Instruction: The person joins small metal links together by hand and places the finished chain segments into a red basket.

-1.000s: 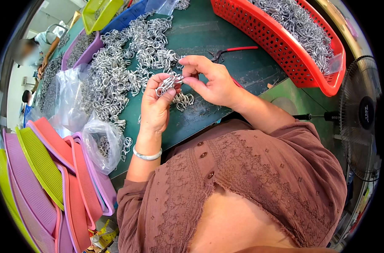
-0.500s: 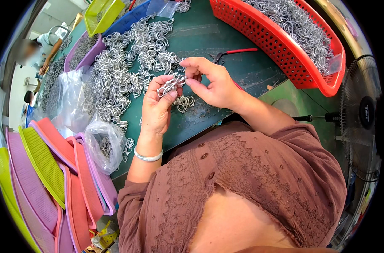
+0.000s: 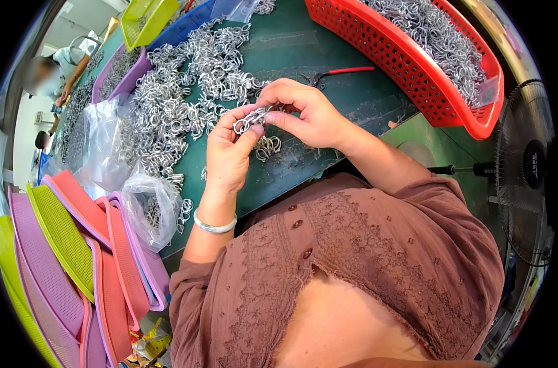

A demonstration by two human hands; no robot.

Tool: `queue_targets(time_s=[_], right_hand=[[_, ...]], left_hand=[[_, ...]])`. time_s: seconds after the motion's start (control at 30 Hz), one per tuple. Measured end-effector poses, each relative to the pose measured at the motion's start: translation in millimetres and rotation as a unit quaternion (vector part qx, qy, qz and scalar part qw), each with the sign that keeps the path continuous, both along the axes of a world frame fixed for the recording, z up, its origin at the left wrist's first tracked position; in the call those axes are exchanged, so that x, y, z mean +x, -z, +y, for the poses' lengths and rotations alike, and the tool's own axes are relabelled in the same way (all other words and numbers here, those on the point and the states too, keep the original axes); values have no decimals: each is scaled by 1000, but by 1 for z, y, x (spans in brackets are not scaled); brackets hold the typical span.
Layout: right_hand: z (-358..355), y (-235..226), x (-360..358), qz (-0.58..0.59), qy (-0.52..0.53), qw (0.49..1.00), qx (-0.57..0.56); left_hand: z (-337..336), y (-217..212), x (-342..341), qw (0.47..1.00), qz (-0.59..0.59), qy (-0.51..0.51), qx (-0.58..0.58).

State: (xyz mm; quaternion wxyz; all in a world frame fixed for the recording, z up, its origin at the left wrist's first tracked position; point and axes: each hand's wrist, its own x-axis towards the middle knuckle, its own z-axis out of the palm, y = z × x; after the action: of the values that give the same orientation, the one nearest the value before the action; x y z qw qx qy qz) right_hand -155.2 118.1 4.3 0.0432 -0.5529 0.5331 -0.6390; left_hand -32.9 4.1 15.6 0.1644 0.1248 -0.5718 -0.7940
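Observation:
A small bunch of silver metal rings (image 3: 247,124) is in my left hand (image 3: 225,153), its thumb and fingers closed round them. Against the same bunch, my right hand (image 3: 315,116) pinches with thumb and fingertips at its right end. Exactly which piece the right hand grips is partly hidden by its fingers. Just below the hands a few more rings (image 3: 268,148) lie on the green table (image 3: 285,52). To the left spreads a large loose heap of similar rings (image 3: 159,113).
Red-handled pliers (image 3: 346,70) lie beyond my right hand. A red basket (image 3: 401,58) full of rings stands at far right, near a black fan (image 3: 524,165). Stacked colourful baskets (image 3: 61,239) and a clear plastic bag (image 3: 153,214) are at left. Another person (image 3: 70,67) is at far left.
My right hand has come in to the left, and its fingers now close on the bunch of rings in my left hand. Before, its thumb and forefinger were wider apart.

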Motion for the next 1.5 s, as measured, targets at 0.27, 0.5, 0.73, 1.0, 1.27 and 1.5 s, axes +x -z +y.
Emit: queue_targets(time_s=[0.27, 0.5, 0.73, 1.0, 1.27, 1.5], right_hand=[[6, -2, -1, -55, -19, 998, 35], [6, 0, -3, -74, -45, 996, 23], [7, 0, -2, -108, -65, 990, 59], [7, 2, -3, -100, -86, 990, 50], [7, 4, -4, -110, -98, 988, 52], [9, 0, -1, -235, -110, 961, 100]], left_hand=[[4, -6, -2, 1000, -17, -20, 7], [3, -2, -3, 999, -8, -45, -3], [3, -3, -3, 997, 9, -66, -41], [7, 0, -2, 977, 24, -91, -194], [4, 6, -2, 935, 34, -134, -326], [5, 1, -1, 967, -1, -98, -235]])
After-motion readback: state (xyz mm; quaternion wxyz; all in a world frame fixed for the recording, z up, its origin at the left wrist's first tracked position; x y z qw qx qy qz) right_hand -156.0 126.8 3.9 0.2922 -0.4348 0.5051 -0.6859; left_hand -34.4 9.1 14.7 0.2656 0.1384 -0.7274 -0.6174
